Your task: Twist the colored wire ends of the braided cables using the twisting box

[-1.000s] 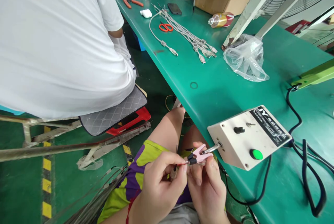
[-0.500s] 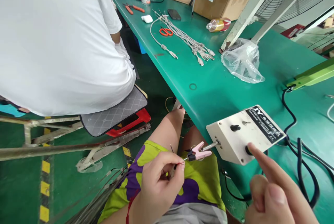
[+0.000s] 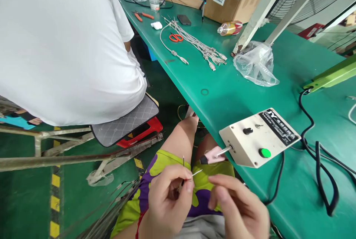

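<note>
Thumb and forefinger of my left hand (image 3: pixel 171 196) are pinched on thin stripped wires (image 3: pixel 197 172), one white tip pointing right and a dark strand standing up. The rest of the cable is hidden inside the hand. Close by to the right, my right hand (image 3: pixel 239 207) hovers with thumb and forefinger apart, holding nothing visible. Beyond both hands, a pink clip (image 3: pixel 213 155) with a dark tip sits on the metal shaft of a white control box (image 3: pixel 260 137). A green button (image 3: pixel 264 153) and a black knob (image 3: pixel 248 131) show on the box top.
On the green table (image 3: pixel 211 109) lie several grey USB cables (image 3: pixel 191 42), orange-handled scissors (image 3: pixel 176 38), pliers (image 3: pixel 143 16), a plastic bag (image 3: pixel 256 64) and a bottle (image 3: pixel 229 28). A person in a white shirt (image 3: pixel 69 46) sits at left. Black cords (image 3: pixel 314 172) run beside the box.
My right hand has left the box's button and moved left toward my left hand. The wire tip, earlier at the pink clip, is now apart from it. The button shows bright green.
</note>
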The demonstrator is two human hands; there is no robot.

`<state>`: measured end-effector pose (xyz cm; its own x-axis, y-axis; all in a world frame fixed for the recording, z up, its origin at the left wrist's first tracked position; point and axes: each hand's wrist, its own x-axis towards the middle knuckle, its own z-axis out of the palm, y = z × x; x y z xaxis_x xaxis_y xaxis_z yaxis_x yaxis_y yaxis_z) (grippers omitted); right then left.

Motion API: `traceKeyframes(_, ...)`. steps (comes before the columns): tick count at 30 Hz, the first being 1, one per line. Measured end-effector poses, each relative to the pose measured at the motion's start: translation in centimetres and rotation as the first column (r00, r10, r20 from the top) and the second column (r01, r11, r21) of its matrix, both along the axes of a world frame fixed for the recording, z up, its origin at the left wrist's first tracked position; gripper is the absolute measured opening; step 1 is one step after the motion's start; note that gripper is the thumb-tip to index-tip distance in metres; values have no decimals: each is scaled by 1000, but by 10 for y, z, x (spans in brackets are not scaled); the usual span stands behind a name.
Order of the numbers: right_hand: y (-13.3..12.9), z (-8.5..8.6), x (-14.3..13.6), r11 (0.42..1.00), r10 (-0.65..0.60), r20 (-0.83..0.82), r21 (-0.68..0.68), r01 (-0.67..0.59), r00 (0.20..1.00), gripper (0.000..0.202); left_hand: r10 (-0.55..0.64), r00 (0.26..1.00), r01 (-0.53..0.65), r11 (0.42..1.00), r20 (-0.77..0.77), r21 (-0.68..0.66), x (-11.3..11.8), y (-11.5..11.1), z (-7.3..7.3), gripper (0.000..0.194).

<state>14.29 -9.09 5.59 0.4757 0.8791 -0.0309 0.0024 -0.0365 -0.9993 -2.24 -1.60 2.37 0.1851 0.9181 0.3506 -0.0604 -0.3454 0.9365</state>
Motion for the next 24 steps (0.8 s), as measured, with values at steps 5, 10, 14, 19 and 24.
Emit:
traceKeyframes(5, 17, -16, -28, 980, 180, -285, -29, -196, 941, 17, -93, 996, 93, 995, 1, -25, -6, -7, 3, 15)
traceKeyframes(10, 19, -17, -27, 988, 147, -437, 19, -155, 887, 13, -122, 991, 127, 988, -59, 92, -2, 0, 12, 16)
traceKeyframes(14, 28, -11, -29, 994, 102, -465, 6, -112, 880, 21, -170, 982, 180, 974, -79, 137, 0, 9, 16, 20)
traceKeyframes(19, 34, -14, -27, 992, 98, -453, -23, -122, 886, 27, -180, 979, 193, 969, -94, 156, 3, 12, 17, 19)
traceKeyframes(24, 24, -21, -30, 1000, 27, -336, 3, -28, 941, 27, -74, 987, 99, 979, -139, 177, 1, 11, 17, 12)
